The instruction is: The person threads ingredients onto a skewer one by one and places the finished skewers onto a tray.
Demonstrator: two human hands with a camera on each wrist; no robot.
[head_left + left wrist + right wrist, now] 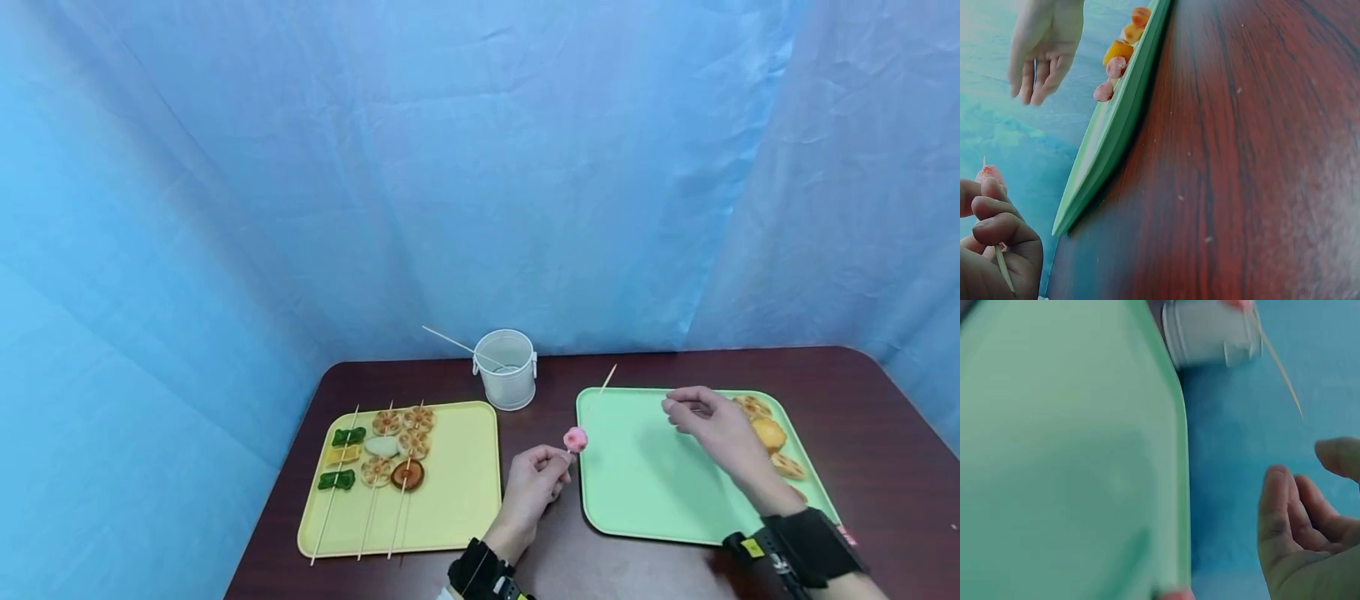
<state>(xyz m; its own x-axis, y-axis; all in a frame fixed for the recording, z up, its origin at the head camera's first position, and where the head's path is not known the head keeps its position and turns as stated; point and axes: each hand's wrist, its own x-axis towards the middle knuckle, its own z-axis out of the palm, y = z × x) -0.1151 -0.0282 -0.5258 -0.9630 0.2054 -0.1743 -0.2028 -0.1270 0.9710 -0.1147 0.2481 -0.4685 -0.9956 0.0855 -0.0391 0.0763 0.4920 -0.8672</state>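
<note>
My left hand [530, 490] pinches a thin wooden skewer [608, 377] between the two trays. One round pink food piece [575, 439] is threaded on the skewer, right by the fingertips, and the pointed end extends up and away beyond it. In the left wrist view the skewer's lower part [1002, 269] passes out under the curled fingers. Over the green tray [637, 525] hovers my right hand [716, 433], its fingers loosely bent, with a gap between thumb and fingertips [1277, 475] and nothing held.
On the yellow tray [457, 525] at left lie three loaded skewers with green, yellow, white and brown pieces. A white bucket [508, 387] holding a skewer stands behind. Several food pieces, one a yellow piece [768, 434], line the green tray's right side. A blue curtain [480, 183] hangs behind the table.
</note>
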